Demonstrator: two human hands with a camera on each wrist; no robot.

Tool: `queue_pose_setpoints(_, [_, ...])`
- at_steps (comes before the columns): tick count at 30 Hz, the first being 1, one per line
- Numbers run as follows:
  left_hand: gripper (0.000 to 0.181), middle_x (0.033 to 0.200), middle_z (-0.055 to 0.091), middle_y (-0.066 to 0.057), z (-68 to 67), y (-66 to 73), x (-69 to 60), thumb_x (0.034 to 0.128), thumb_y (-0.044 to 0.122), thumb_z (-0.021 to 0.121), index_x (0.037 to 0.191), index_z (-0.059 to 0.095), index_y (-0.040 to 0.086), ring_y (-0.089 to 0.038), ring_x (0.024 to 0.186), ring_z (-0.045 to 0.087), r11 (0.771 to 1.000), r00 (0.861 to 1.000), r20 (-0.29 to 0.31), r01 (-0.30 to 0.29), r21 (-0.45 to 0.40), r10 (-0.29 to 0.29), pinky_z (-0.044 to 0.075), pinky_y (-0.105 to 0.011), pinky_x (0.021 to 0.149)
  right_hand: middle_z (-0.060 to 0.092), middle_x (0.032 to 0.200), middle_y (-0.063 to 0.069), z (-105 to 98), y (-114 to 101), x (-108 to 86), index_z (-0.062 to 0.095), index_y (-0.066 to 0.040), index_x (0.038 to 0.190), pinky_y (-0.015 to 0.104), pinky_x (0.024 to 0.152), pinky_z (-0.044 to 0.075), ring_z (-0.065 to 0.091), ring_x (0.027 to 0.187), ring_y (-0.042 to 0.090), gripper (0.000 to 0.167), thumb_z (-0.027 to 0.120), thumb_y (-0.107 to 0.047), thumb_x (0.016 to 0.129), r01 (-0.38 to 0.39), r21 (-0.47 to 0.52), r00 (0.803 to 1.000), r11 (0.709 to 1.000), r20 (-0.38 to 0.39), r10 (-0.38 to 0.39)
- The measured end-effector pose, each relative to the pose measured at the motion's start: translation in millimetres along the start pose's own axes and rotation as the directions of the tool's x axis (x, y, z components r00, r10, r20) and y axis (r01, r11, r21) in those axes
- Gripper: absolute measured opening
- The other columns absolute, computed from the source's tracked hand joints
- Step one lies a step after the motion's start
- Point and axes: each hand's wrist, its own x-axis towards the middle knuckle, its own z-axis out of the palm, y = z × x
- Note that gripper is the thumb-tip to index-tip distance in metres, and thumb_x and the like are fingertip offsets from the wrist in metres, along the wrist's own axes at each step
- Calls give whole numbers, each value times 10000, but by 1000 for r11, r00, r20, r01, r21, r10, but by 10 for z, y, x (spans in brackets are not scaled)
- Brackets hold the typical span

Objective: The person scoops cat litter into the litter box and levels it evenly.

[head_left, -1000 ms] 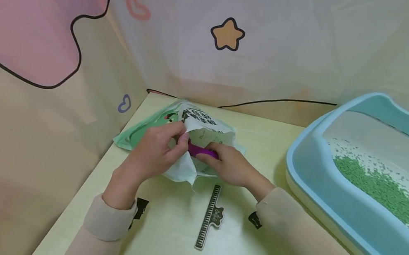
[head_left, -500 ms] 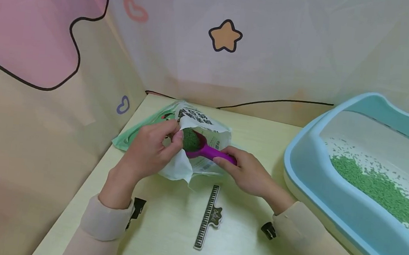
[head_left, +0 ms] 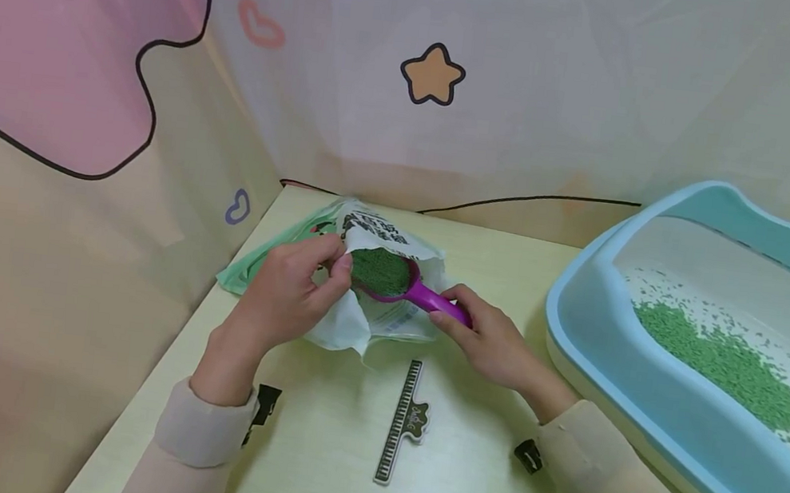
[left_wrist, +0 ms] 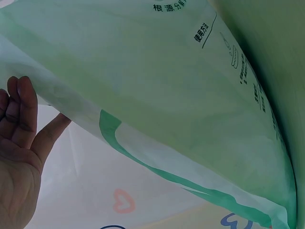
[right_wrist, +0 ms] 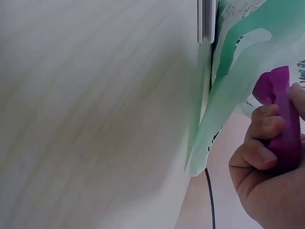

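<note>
My right hand (head_left: pixel 490 337) grips the handle of a purple scoop (head_left: pixel 426 295), fingers curled round it in the right wrist view. Green pellets (head_left: pixel 381 271) heap in the scoop's bowl, which sits in the mouth of a white and green bag (head_left: pixel 401 323). With thumb and fingers, my left hand (head_left: pixel 293 288) pinches the near left edge of the bag's mouth. The bag lies on its side, and its printed panel (left_wrist: pixel 157 86) fills much of the left wrist view. Part of the scoop's bowl is hidden behind the left hand.
A blue and white litter box (head_left: pixel 586 315) with green pellets (head_left: pixel 723 361) inside stands at the right. A piano-key patterned clip (head_left: pixel 400 424) lies on the table (head_left: pixel 314 463) in front of the bag. Small black clips (head_left: pixel 528 456) lie near both sleeves. Walls close off the back and left.
The right hand has drawn the scoop back out of the bag, rightward and toward me, so its load of green pellets now shows. The left hand keeps its pinch on the bag's edge.
</note>
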Motion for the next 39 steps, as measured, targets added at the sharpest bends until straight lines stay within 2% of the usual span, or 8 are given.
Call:
queue_pose_setpoints(4, [174, 676, 487, 0, 8, 8, 6, 924, 69, 535, 756, 505, 102, -116, 623, 433, 1000, 1000, -4, 0, -4, 0, 365, -255, 576, 479, 804, 35, -42, 40, -29, 573, -195, 1224, 290, 599, 377, 444, 689, 189, 246, 570, -373, 1055, -17, 20, 1000, 1000, 7, 17])
queue_pose_setpoints(12, [175, 672, 482, 3, 2, 15, 4, 923, 70, 539, 755, 506, 105, -114, 617, 430, 1000, 1000, -10, -1, 3, 1, 363, -257, 566, 450, 790, 36, -146, 86, -124, 601, -150, 1178, 274, 582, 355, 419, 690, 190, 224, 566, -337, 1060, -4, 50, 1000, 999, 15, 3])
queue_pose_setpoints(23, [174, 664, 487, 2, 7, -10, -6, 927, 71, 533, 758, 506, 102, -114, 611, 438, 1000, 1000, -5, -7, 3, 7, 362, -249, 556, 456, 830, 64, -285, 74, -354, 594, -150, 1213, 262, 577, 353, 427, 710, 215, 262, 576, -356, 1052, -84, 73, 994, 994, 71, 78])
queue_pose_setpoints(29, [161, 668, 498, 0, 25, -13, -6, 920, 66, 530, 764, 505, 101, -105, 607, 427, 1000, 1000, 0, -6, 3, 6, 348, -235, 550, 459, 808, 57, -350, 59, -518, 611, -151, 1197, 267, 555, 353, 428, 682, 203, 248, 587, -348, 1047, -85, 57, 995, 995, 59, 81])
queue_pose_setpoints(39, [169, 663, 478, 12, 13, 27, 5, 924, 62, 534, 768, 501, 115, -109, 600, 406, 1000, 1000, 12, 18, 7, -18, 336, -246, 547, 469, 798, 42, -391, 26, -743, 630, -215, 1176, 278, 540, 361, 433, 663, 172, 219, 579, -384, 1047, -79, 21, 997, 997, 15, 78])
